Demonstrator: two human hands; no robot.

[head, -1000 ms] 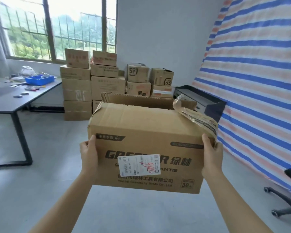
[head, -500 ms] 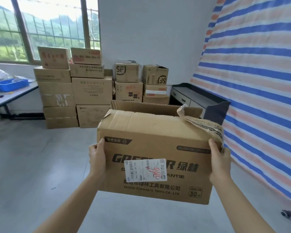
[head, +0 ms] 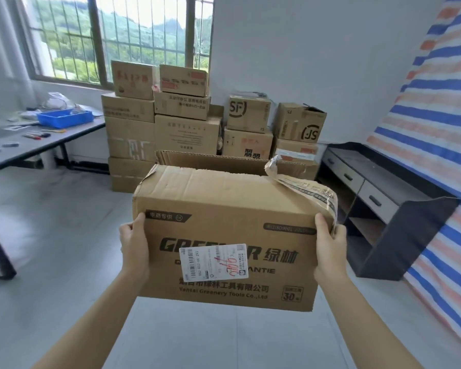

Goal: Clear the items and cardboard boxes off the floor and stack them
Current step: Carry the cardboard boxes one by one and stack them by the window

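Your left hand (head: 133, 246) grips the left end of the Greenery Tools carton (head: 224, 206), thumb on the printed front. The carton is held in the air before you, clear of the floor, with its far flap standing up. Your right hand (head: 329, 249) grips the right end, under the peeled tape strip (head: 312, 193). This looks like the carry step. Next, close on the stacked boxes (head: 181, 129) by the wall. The SF box (head: 248, 113) looks like the lower landing spot, so lift the carton and set it down flat.

On your left stands a dark bench (head: 54, 145) carrying a blue tray (head: 64, 119) and small tools (head: 35, 135), under a barred window (head: 117, 35). On your right, a drawer cabinet (head: 389, 201) sits beside a striped tarp (head: 437, 107).
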